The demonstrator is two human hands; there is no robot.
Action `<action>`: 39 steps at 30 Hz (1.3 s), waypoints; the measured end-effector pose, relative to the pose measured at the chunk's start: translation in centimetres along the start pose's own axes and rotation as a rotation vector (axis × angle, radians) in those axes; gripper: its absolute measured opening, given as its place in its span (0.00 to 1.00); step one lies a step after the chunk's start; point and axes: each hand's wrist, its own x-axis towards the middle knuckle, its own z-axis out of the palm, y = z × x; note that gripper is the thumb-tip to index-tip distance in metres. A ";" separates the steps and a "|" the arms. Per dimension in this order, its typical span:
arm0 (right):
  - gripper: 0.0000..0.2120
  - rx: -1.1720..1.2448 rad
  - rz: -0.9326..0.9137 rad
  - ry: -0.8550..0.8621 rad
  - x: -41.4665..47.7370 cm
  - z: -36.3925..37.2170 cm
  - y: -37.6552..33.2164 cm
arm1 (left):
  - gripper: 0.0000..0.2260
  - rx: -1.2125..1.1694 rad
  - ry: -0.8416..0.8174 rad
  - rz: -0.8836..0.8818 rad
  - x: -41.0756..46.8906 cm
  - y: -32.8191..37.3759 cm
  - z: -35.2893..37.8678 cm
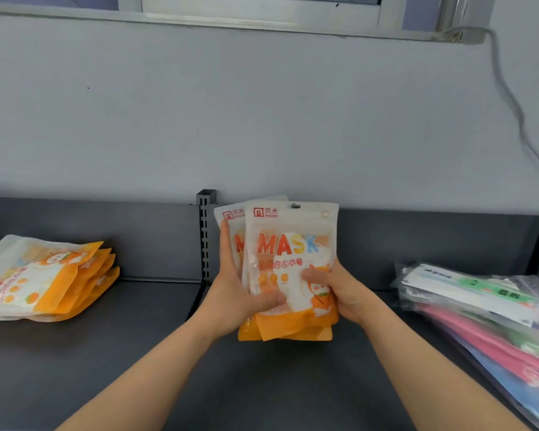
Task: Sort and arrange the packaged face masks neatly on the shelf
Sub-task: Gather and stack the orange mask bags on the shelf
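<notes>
A bundle of orange-and-white mask packs marked "MASK" stands upright over the middle of the dark shelf. My left hand grips its left side, thumb across the front. My right hand holds the right side, thumb on the front. A second pack peeks out behind the front one at the left. A stack of the same orange packs lies flat at the shelf's left. A pile of clear-bagged masks in pink, green and blue lies at the right.
A slotted metal upright divides the shelf's dark back panel just left of the held packs. Behind it rises a pale wall with a window frame on top and a grey cable hanging down at the right.
</notes>
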 end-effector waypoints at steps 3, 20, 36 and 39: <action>0.39 -0.051 0.037 0.015 -0.9 -1.3 -0.3 | 0.63 0.004 -0.066 0.010 0.9 -0.2 1.4; 0.38 -0.364 -0.074 -0.004 -2.4 -3.9 0.4 | 0.68 -0.005 -0.100 -0.128 3.6 -1.2 2.6; 0.35 -0.169 -0.032 0.097 -2.5 -4.1 1.8 | 0.39 -0.074 -0.054 -0.177 2.9 -3.0 3.2; 0.29 -0.156 -0.020 0.236 -2.1 -3.4 2.1 | 0.40 -0.064 -0.048 -0.155 2.6 -2.5 4.0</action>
